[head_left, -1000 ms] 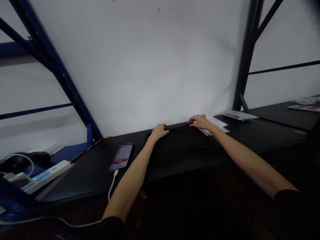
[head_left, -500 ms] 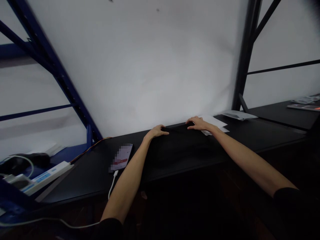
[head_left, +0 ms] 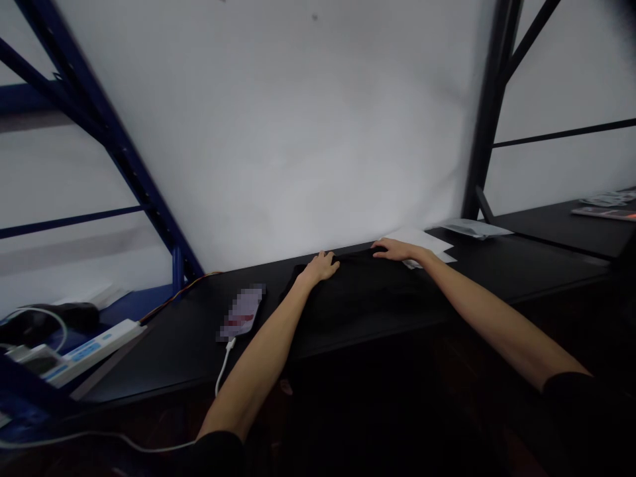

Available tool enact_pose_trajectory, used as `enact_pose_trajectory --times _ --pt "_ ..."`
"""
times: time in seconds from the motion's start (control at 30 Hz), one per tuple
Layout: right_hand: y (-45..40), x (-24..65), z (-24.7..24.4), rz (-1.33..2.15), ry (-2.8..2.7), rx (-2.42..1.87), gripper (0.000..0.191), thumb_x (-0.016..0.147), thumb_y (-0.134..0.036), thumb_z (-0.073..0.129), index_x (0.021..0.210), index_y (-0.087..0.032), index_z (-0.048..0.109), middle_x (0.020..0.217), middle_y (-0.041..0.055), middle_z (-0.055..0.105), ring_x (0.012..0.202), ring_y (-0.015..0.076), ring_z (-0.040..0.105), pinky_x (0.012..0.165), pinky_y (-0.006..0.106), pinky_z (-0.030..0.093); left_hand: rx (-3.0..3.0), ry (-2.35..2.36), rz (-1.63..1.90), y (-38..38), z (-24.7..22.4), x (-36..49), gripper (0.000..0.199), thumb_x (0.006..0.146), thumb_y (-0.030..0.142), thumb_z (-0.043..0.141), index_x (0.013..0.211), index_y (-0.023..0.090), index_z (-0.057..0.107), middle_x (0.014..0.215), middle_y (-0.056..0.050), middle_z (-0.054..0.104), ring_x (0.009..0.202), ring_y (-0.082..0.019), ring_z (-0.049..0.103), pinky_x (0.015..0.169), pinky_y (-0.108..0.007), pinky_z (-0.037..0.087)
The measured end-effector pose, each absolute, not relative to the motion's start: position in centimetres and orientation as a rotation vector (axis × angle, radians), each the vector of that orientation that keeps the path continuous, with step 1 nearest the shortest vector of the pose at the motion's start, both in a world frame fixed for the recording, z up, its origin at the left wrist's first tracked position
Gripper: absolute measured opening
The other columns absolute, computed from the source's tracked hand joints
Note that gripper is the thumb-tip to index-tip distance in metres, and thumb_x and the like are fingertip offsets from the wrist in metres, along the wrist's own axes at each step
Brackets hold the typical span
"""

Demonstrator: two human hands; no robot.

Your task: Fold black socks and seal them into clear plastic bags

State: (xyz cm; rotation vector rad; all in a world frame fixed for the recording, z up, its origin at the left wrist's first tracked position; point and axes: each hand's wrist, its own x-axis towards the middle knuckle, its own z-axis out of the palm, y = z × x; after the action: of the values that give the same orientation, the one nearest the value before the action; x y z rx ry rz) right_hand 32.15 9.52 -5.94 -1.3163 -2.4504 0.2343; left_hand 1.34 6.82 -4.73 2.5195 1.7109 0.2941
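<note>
A black cloth (head_left: 362, 285) lies on the black tabletop (head_left: 169, 348), hard to tell apart from it. At its far left part, my left hand (head_left: 322, 266) has its fingers bent down and pinched on the fabric. My right hand (head_left: 392, 250) is at the cloth's far right part, fingers curled with the thumb close beneath them, on the fabric too. White sheets (head_left: 422, 242) lie beside and partly behind my right hand. Both forearms reach forward over the table.
A phone (head_left: 242, 311) with a white cable lies left of my left forearm. A power strip (head_left: 94, 348) is at the far left. A flat white packet (head_left: 474, 228) sits at the right. The wall (head_left: 298, 132) rises behind the table, between blue and black frames.
My left hand has moved slightly right and its fingers have closed on the cloth. Some fabric now shows bunched left of that wrist. My right hand has barely moved, its fingers closer together.
</note>
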Motion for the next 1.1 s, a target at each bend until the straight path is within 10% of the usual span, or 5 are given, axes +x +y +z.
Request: enact_pose_trajectory --times 1.1 --pt "8.0 32.7 -3.6 0.314 -2.275 -1.178 0.030 0.087 -0.029 0.067 0.115 -0.022 0.073 0.121 0.0091 0.072 0.110 0.0252 0.066 0.102 0.042 0.049 2.514 1.254 0.522 7.8 -1.6 -1.4 0.042 0.081 0.037 0.069 0.120 0.024 0.069 0.112 -0.005 0.069 0.101 -0.023 0.063 0.090 -0.033 0.051"
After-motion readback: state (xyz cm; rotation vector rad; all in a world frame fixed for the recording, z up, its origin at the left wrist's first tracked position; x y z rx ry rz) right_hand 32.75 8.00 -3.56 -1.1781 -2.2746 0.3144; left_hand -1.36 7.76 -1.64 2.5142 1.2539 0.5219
